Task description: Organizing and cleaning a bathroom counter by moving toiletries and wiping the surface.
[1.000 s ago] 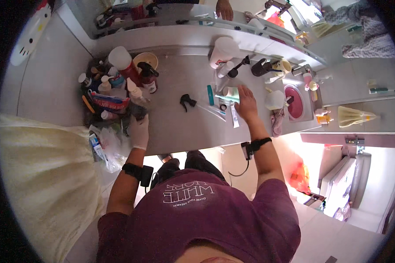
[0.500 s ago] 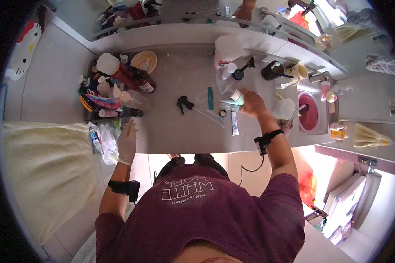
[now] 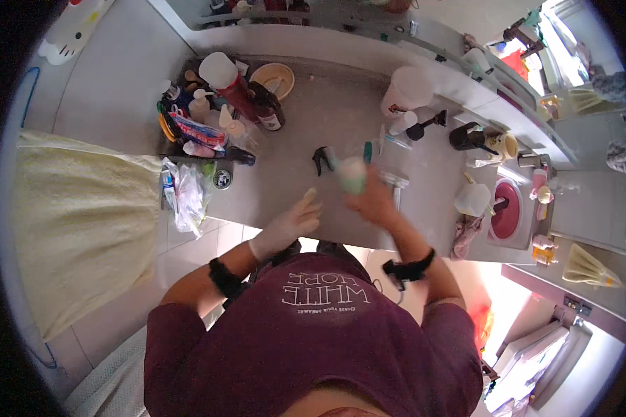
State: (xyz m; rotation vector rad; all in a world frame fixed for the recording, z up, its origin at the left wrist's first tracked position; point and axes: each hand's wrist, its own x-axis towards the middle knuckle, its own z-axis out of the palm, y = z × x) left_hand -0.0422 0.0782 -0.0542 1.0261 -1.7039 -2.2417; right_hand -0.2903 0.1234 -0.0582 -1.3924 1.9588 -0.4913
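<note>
My right hand (image 3: 379, 201) is wrapped round a small pale green and white bottle (image 3: 353, 177), smeared by motion, above the middle of the grey counter. Facing it from the left, my gloved left hand (image 3: 289, 226) hovers near the counter's front edge, fingers apart and holding nothing. Just left of the bottle lies a black spray trigger head (image 3: 322, 160), partly covered by the blur. Behind the bottle is a teal strip-like piece (image 3: 367, 151). A white tube (image 3: 396, 184) lies right of my right hand, which hides part of it.
Bottles, a pump bottle (image 3: 199, 108) and a beige bowl (image 3: 273, 80) crowd the left end, with a round tin (image 3: 222, 179) by the edge. At the back stand a white tub (image 3: 407, 90) and a dark mug (image 3: 467, 137). A sink with a pink basin (image 3: 506, 208) is on the right.
My right hand has carried the bottle left towards the middle. My left hand has left the counter's left end and moved right, uncovering the round tin. The whole view has shifted and tilted.
</note>
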